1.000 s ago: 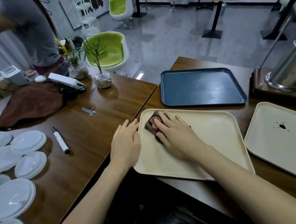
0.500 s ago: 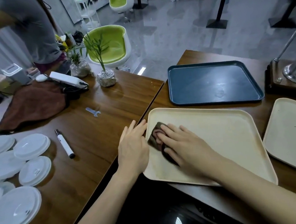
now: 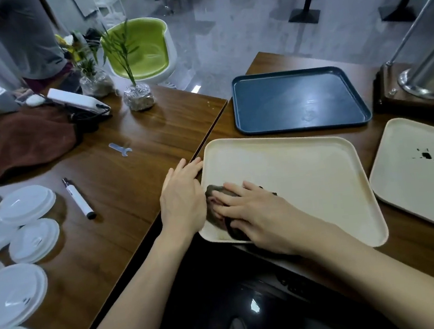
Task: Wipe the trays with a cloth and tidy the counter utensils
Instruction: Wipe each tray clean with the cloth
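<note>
1. Here, the right hand (image 3: 255,213) lies flat with its fingers straight and spread, pressing a dark cloth (image 3: 214,192) onto the near left corner of a cream tray (image 3: 291,178); it grips nothing.
2. The left hand (image 3: 182,197) is also flat, with straight fingers laid along the tray's left rim, touching it and closed round nothing.
3. The cloth is bunched under the right palm and shows beyond the fingertips and below the thumb.
4. The cream tray sits on the wooden worktop (image 3: 133,185), with its near edge over the worktop's front edge.
5. A dark blue tray (image 3: 297,101) lies just behind it.
6. A second cream tray (image 3: 425,192), to the right, carries a dark stain (image 3: 425,155).
7. To the left, well apart from the trays, lie a white marker (image 3: 78,199), a small flat wrench (image 3: 120,149) and a cluster of white lids (image 3: 26,204).
</note>
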`<control>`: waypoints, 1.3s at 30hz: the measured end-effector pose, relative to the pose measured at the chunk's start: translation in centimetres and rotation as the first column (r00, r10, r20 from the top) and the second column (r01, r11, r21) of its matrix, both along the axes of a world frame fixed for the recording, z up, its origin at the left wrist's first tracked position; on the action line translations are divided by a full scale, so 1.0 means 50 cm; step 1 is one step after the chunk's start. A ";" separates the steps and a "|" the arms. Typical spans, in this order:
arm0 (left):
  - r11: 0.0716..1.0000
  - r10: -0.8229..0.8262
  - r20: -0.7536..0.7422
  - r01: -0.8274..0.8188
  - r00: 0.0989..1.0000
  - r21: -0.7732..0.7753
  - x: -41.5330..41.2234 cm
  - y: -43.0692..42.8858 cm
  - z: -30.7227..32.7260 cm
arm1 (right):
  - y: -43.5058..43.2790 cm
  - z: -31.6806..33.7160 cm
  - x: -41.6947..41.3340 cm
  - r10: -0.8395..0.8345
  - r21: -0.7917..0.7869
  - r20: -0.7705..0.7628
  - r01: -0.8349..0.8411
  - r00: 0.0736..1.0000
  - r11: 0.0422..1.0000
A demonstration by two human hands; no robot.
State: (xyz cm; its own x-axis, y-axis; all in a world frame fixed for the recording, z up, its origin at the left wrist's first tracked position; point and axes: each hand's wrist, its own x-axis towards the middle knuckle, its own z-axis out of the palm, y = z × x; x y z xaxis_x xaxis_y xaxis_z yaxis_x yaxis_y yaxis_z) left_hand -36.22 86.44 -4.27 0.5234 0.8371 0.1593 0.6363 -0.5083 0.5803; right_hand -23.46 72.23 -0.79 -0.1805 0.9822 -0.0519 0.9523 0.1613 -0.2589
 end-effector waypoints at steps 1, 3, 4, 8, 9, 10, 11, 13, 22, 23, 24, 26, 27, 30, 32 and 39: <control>1.000 -0.007 -0.004 0.007 1.000 0.006 -0.001 0.002 -0.001 | -0.013 0.000 0.001 0.000 -0.024 -0.015 0.000 1.000 1.000; 1.000 -0.017 0.004 0.017 1.000 -0.010 -0.001 0.002 -0.001 | -0.045 0.002 0.015 -0.029 -0.085 -0.063 0.023 0.998 0.996; 1.000 -0.014 0.008 0.014 1.000 -0.021 -0.001 0.002 -0.001 | -0.063 0.004 0.027 -0.044 -0.109 -0.083 0.035 0.996 0.993; 0.999 0.001 0.016 0.000 1.000 -0.053 0.000 -0.005 0.008 | -0.144 0.005 0.101 -0.143 -0.138 -0.124 0.126 0.982 0.982; 0.999 -0.001 0.011 0.002 1.000 -0.047 0.001 -0.006 0.008 | -0.158 0.006 0.114 -0.179 -0.148 -0.114 0.161 0.977 0.976; 0.999 -0.007 0.004 0.007 1.000 -0.035 0.002 -0.008 0.007 | -0.165 0.006 0.117 -0.200 -0.160 -0.088 0.185 0.976 0.970; 1.000 -0.012 -0.005 0.012 1.000 -0.021 0.003 -0.007 0.005 | -0.161 0.008 0.109 -0.201 -0.166 -0.053 0.189 0.978 0.968; 1.000 -0.018 -0.014 0.018 1.000 -0.006 0.005 -0.002 0.001 | -0.127 0.015 0.062 -0.168 -0.165 -0.011 0.164 0.986 0.973; 0.999 -0.046 -0.015 0.046 0.999 -0.020 0.001 0.009 0.002 | -0.068 0.007 -0.015 -0.101 -0.056 -0.103 0.096 0.990 0.994; 0.999 -0.044 -0.016 0.043 0.999 -0.031 0.002 0.007 0.003 | -0.090 0.004 0.003 -0.119 -0.063 -0.118 0.112 0.986 0.992; 0.998 -0.044 -0.017 0.043 0.999 -0.038 0.002 0.005 0.004 | -0.117 0.002 0.024 -0.148 -0.059 -0.127 0.141 0.981 0.988; 0.998 -0.039 -0.020 0.038 0.999 -0.042 0.004 0.000 0.008 | -0.176 -0.002 0.070 -0.216 -0.051 -0.111 0.211 0.970 0.976; 0.999 -0.034 -0.024 0.033 0.999 -0.042 0.006 -0.002 0.010 | -0.199 -0.001 0.087 -0.242 -0.045 -0.091 0.239 0.966 0.970; 0.999 -0.020 -0.031 0.019 0.999 -0.027 0.011 -0.006 0.012 | -0.185 0.009 0.077 -0.270 -0.109 -0.073 0.262 0.960 0.959; 0.999 -0.038 -0.026 0.038 0.999 -0.020 0.014 -0.002 0.012 | -0.125 0.012 0.022 -0.265 -0.122 -0.093 0.253 0.960 0.960; 0.998 -0.064 -0.011 0.064 0.998 -0.013 0.007 0.003 0.019 | -0.077 0.007 -0.051 -0.273 -0.077 -0.102 0.266 0.956 0.961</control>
